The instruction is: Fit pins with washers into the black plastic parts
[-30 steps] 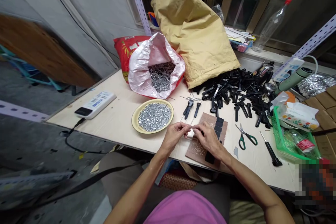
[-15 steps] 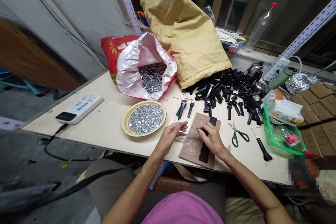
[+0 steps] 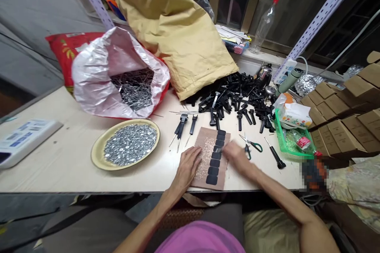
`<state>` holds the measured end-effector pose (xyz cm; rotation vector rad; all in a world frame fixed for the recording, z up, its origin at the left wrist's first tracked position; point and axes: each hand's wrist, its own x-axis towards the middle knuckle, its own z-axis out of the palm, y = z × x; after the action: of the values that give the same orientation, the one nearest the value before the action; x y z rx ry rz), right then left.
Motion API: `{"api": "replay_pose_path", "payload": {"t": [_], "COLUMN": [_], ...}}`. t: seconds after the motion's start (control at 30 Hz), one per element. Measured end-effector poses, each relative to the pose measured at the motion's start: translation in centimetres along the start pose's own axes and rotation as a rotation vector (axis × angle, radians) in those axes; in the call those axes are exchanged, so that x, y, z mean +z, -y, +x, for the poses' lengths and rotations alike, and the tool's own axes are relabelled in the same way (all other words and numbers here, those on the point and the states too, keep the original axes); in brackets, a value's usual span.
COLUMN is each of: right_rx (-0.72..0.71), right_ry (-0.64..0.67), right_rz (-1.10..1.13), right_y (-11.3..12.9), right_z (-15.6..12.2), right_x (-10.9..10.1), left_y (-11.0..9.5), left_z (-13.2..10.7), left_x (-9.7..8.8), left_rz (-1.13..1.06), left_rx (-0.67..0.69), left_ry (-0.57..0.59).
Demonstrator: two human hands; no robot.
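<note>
My left hand (image 3: pixel 187 165) lies flat, fingers stretched out, on the left part of a brown board (image 3: pixel 206 145) at the table's front edge. A column of several black rectangular pieces (image 3: pixel 215 157) runs down the board's right side. My right hand (image 3: pixel 235 155) is at the board's right edge, fingertips against the black pieces; it is smeared by motion, so I cannot make out its grip. Just beyond the board lie black-handled pins (image 3: pixel 181 124).
A yellow plate of small metal parts (image 3: pixel 128 144) sits left of the board, with a white bag of metal pins (image 3: pixel 130 87) behind it. A brown paper sack (image 3: pixel 175 35) spills black handles (image 3: pixel 234 99). Scissors (image 3: pixel 251 144), a green basket (image 3: pixel 285 148) and cardboard boxes (image 3: pixel 341 118) are at the right.
Both hands dropped from a raised pinch down to the board; the left hand now lies flat, the right has moved to the black pieces. The view swung right and closer.
</note>
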<state>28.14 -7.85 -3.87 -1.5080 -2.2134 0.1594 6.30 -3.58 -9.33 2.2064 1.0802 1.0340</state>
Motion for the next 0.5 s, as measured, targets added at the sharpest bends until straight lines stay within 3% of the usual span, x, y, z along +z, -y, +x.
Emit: {"api": "replay_pose_path", "payload": {"t": [0.07,0.1,0.13,0.23,0.3,0.37,0.43,0.5], "right_rx": [-0.235,-0.275,-0.245,0.019,0.110,0.012,-0.190,-0.217], "right_ry": [0.087,0.112,0.094,-0.017,-0.019,0.045,0.155,0.176], "right_rz": [0.072,0.099,0.106,0.029,-0.019,0.016,0.065,0.094], "right_y": [1.3,1.4,1.0,-1.5,-2.5,-2.0,-0.6,0.4], "right_z": [-1.4,-1.5,-1.2,1.6,2.9,2.5,1.0,-0.3], "right_x": [0.3,0.2,-0.1,-1.2,-1.6,-1.2,-0.5,-0.2], "left_y": [0.2,0.3,0.4,0.5,0.6,0.6,0.5,0.3], "left_z": [-0.1,-0.1,-0.2,-0.3,-0.5,-0.6,-0.7,-0.7], "left_x": [0.3,0.4,0.5,0.7,0.8,0.9,0.9,0.8], "left_rz": [0.033,0.048,0.061,0.092,0.104,0.110,0.117,0.128], "left_rx": [0.010,0.012,0.012,0.015,0.013,0.014,0.018,0.024], "left_ry": [-0.010,-0.010,-0.009,-0.017,-0.020,-0.014,-0.005,-0.003]}}
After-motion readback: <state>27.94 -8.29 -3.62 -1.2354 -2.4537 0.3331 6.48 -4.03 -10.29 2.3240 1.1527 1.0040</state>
